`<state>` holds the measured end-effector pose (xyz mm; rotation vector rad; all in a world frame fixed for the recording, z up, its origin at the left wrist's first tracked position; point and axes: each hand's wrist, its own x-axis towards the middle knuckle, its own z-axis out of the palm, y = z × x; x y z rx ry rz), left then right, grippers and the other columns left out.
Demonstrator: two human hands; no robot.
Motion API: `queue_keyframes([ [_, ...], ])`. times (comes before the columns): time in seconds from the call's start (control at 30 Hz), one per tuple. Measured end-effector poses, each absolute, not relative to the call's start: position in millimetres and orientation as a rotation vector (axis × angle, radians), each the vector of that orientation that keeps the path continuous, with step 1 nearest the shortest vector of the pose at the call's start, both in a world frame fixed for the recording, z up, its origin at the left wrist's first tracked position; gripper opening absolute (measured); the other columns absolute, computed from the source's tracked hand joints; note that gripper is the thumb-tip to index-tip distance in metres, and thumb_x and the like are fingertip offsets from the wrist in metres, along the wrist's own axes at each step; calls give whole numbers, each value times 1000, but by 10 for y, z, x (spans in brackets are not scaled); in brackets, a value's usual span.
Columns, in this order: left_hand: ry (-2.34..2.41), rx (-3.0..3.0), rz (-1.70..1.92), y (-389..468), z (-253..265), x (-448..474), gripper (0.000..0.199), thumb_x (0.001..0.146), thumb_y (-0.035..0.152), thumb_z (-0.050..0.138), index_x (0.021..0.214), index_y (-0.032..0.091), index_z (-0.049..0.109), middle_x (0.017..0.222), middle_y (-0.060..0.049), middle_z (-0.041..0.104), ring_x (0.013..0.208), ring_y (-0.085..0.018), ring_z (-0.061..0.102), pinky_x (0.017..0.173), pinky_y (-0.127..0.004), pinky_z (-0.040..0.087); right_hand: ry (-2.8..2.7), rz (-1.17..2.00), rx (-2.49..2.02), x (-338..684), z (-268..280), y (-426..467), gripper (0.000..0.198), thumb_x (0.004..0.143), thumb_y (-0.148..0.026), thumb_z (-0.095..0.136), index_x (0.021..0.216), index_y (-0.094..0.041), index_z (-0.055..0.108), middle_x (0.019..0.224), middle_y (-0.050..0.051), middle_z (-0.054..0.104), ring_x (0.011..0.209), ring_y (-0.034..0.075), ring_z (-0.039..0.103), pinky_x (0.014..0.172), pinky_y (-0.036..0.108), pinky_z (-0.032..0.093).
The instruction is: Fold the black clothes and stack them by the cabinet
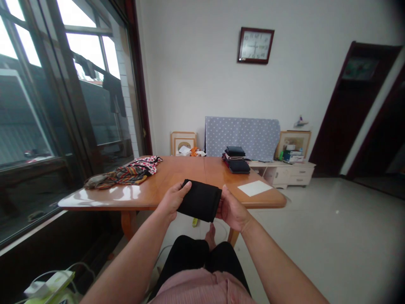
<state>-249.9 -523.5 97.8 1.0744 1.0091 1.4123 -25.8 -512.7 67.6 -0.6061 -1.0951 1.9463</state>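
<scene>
A small folded black garment (201,200) is held up at the near edge of the wooden table, in front of my lap. My left hand (173,199) grips its left end, thumb on top and fingers underneath. At the right end, my right hand (232,210) holds the folded edge, its fingers partly hidden behind the cloth. Beyond it on the table stands a neat stack of folded clothes (236,160), mostly dark. Loose patterned clothes (126,173) lie heaped at the table's left side.
A white sheet of paper (255,188) lies near the right corner of the table (186,169). Behind stand a low white cabinet (292,175) and something covered by a dotted blue cloth (242,135). A charger with cables (50,285) is at lower left, near the window.
</scene>
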Motion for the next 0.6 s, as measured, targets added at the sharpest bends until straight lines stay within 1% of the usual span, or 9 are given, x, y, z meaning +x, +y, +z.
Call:
queue_keyframes([
  [0.1, 1039, 1055, 1482, -5178, 883, -2496, 51, 68, 56, 80, 97, 16, 69, 82, -5, 73, 72, -19, 69, 65, -28, 53, -1110, 1866, -644, -339, 688, -5171, 59, 85, -73, 50, 111, -23, 66, 85, 5, 72, 74, 18, 66, 70, 32, 52],
  [0.17, 1070, 1053, 1526, -5155, 825, -2486, 52, 67, 57, 79, 97, 16, 69, 81, -4, 72, 73, -19, 68, 65, -28, 53, -1144, 1764, -678, -393, 705, -5214, 57, 85, -70, 55, 117, -24, 65, 93, 5, 73, 80, 20, 67, 69, 31, 52],
  [0.23, 1085, 1053, 1563, -5142, 780, -2472, 52, 68, 59, 78, 96, 16, 69, 82, -4, 72, 73, -19, 68, 66, -29, 53, -1190, 1650, -720, -435, 720, -5246, 53, 82, -62, 65, 119, -25, 64, 102, 6, 73, 87, 21, 67, 69, 31, 52],
  [0.3, 1090, 1051, 1584, -5135, 751, -2457, 52, 69, 59, 77, 96, 16, 69, 84, -5, 72, 74, -19, 68, 68, -29, 53, -1218, 1560, -749, -459, 724, -5254, 50, 77, -53, 74, 117, -24, 65, 108, 6, 72, 91, 22, 67, 72, 31, 53],
  [0.4, 1094, 1040, 1584, -5129, 730, -2441, 53, 70, 60, 76, 97, 15, 70, 85, -6, 73, 74, -20, 68, 71, -31, 53, -1221, 1508, -739, -466, 705, -5227, 47, 74, -46, 78, 113, -22, 68, 107, 6, 73, 93, 23, 67, 77, 33, 54],
  [0.6, 1072, 992, 1563, -5133, 733, -2407, 55, 69, 60, 76, 100, 15, 71, 88, -9, 74, 79, -22, 69, 74, -33, 54, -1223, 1470, -729, -431, 636, -5150, 46, 75, -47, 76, 113, -20, 69, 104, 6, 73, 97, 24, 67, 87, 38, 53],
])
